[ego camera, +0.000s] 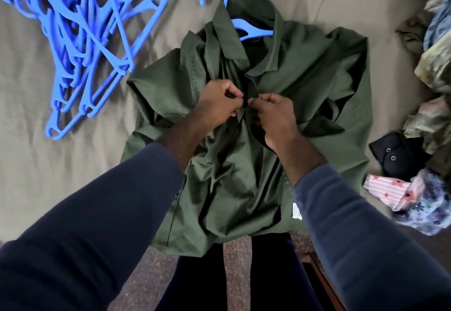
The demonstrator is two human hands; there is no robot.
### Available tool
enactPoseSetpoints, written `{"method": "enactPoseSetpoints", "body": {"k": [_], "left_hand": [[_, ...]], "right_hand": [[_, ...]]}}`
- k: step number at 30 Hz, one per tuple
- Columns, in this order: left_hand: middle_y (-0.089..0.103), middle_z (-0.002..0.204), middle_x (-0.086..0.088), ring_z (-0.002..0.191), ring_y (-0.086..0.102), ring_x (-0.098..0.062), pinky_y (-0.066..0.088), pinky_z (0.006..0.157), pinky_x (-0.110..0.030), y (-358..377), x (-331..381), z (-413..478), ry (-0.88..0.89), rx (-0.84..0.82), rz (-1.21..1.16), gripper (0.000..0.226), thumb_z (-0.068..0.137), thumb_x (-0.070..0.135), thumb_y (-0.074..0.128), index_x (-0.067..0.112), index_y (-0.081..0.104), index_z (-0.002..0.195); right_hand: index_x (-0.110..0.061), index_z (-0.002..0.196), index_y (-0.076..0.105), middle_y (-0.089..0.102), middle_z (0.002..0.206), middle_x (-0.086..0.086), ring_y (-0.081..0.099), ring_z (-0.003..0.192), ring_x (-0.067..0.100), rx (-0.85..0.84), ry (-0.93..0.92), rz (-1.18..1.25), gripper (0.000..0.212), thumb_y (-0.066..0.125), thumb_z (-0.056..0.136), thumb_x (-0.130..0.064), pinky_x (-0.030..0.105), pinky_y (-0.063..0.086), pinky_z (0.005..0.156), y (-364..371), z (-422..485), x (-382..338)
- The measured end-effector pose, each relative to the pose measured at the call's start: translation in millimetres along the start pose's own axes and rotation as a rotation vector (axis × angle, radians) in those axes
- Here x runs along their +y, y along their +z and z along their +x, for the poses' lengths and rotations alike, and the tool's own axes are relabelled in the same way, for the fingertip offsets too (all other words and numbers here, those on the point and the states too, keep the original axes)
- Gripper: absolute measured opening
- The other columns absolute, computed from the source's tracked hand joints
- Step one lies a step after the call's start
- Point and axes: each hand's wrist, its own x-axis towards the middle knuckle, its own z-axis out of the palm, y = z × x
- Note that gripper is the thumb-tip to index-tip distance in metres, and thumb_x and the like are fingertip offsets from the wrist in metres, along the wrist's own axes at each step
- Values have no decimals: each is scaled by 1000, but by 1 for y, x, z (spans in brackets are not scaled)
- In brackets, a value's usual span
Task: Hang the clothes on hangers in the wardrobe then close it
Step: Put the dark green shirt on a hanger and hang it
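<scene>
A dark green shirt [305, 71] lies spread on the bed with a blue hanger [251, 26] inside its collar, the hook sticking out above. My left hand [217, 103] pinches the left front edge of the shirt just below the collar. My right hand [273, 115] pinches the right front edge beside it. Both hands meet at the button line in the middle of the chest. The wardrobe is out of view.
A heap of several loose blue hangers [80, 42] lies on the bed at the upper left. Crumpled patterned clothes [434, 71] and a black garment [395, 157] pile up along the right edge. The beige bed sheet [48, 164] surrounds the shirt; my legs stand on a speckled floor [234, 257].
</scene>
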Motion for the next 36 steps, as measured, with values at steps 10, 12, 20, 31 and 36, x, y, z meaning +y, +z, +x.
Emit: {"method": "enactPoseSetpoints", "body": {"k": [10,12,20,31,36], "left_hand": [[64,71,-2,57,61,-1,53,59,-17,-11,6,-5,-46,-132,-165,16,90,0,64,15,64,83],[64,72,-2,57,61,-1,54,61,-18,-13,8,-3,-45,-147,-153,16,91,1,64,15,64,84],[64,75,-3,62,61,-2,55,66,-18,-17,10,-2,-70,-227,-125,13,91,2,64,14,65,85],[69,74,-7,62,62,-6,55,66,-21,-12,15,-6,-56,-111,-129,9,88,7,68,13,70,80],[67,69,-4,65,63,-12,59,72,-32,-8,15,-7,-36,-40,-93,16,87,13,72,16,66,72]], "right_hand": [[-4,93,61,66,79,10,65,67,14,-200,59,74,4,65,91,-2,36,60,75,-5,-8,-1],[-2,95,61,63,80,12,62,65,14,-208,51,82,4,64,93,-2,38,60,74,-7,-9,-3],[3,100,60,60,80,18,58,64,18,-149,1,84,7,61,94,-2,34,61,66,-4,-11,-2],[-2,90,64,70,76,13,69,65,18,-159,-104,-100,7,62,96,-4,34,62,64,-7,-11,-7],[-19,73,60,69,68,6,70,62,22,-54,-286,-514,20,67,92,-17,48,61,61,-2,-5,-10]]}}
